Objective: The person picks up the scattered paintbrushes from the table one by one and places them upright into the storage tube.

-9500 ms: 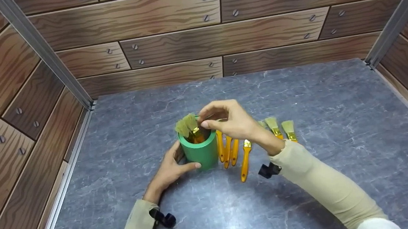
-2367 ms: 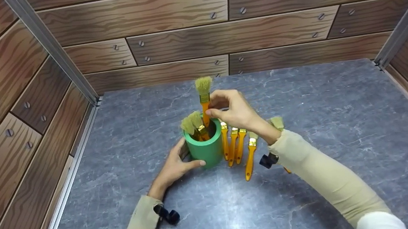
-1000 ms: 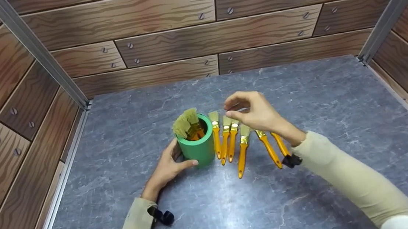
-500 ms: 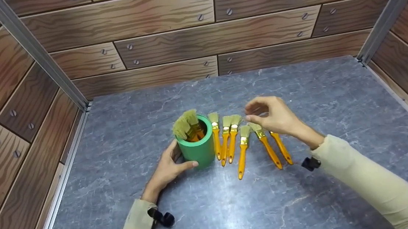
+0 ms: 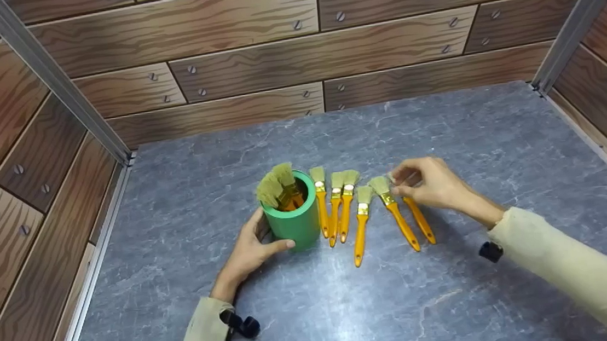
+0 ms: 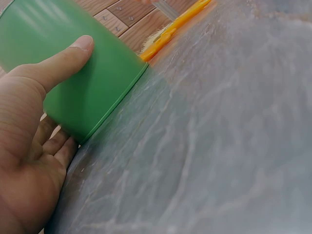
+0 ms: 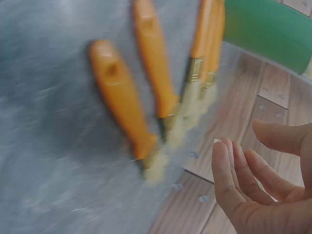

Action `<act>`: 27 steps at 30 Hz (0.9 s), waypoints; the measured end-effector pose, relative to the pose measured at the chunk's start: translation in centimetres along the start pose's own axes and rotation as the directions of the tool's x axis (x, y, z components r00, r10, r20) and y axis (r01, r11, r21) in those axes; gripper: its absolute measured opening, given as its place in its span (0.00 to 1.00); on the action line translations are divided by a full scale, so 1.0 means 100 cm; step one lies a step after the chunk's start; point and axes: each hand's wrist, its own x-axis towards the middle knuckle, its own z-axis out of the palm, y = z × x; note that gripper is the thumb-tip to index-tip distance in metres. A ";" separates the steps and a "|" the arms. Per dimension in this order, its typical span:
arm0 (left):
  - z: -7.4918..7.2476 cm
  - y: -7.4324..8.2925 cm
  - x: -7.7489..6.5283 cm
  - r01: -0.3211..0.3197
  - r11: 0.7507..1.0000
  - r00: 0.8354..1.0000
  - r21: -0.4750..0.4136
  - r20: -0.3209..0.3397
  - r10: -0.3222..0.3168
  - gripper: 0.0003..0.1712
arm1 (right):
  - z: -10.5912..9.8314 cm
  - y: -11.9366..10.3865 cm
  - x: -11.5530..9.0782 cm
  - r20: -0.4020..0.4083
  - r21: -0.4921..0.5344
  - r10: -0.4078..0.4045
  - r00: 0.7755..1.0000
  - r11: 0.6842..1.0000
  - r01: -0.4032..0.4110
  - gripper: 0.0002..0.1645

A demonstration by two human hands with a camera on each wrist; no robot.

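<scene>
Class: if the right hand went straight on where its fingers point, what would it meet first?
Likely bristles of one of the two rightmost brushes in the head view; depth leaves which one unclear.

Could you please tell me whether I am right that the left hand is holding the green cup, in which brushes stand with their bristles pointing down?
Not quite: the brushes stand with their bristles pointing up, as the head view shows. The left hand is indeed holding the green cup.
</scene>
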 end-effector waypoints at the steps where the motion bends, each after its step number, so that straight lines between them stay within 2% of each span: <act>1: 0.000 0.000 0.000 0.004 1.000 1.000 0.002 0.000 -0.004 0.60 | 0.000 0.004 -0.002 0.000 -0.016 0.002 1.000 1.000 -0.002 0.16; 5: 0.000 0.001 0.000 0.009 1.000 1.000 0.010 -0.002 -0.009 0.60 | 0.003 0.020 -0.009 -0.002 -0.061 -0.004 1.000 0.998 0.004 0.14; 8: -0.001 0.001 0.000 -0.001 1.000 1.000 0.006 -0.004 0.001 0.60 | 0.006 0.029 -0.012 0.009 -0.056 0.009 1.000 0.998 -0.008 0.13; 17: 0.000 0.001 0.001 -0.022 1.000 1.000 -0.008 0.004 0.022 0.59 | 0.013 0.044 -0.016 0.017 -0.060 0.073 0.997 0.996 -0.071 0.15; 21: 0.000 0.001 0.001 -0.033 0.999 0.999 -0.011 0.005 0.033 0.59 | 0.013 0.046 -0.016 0.023 -0.080 0.135 0.991 0.988 -0.133 0.15; 27: -0.001 0.001 0.001 -0.020 1.000 1.000 0.012 0.005 0.020 0.60 | 0.011 0.047 -0.014 0.050 -0.068 0.244 0.968 0.968 -0.241 0.16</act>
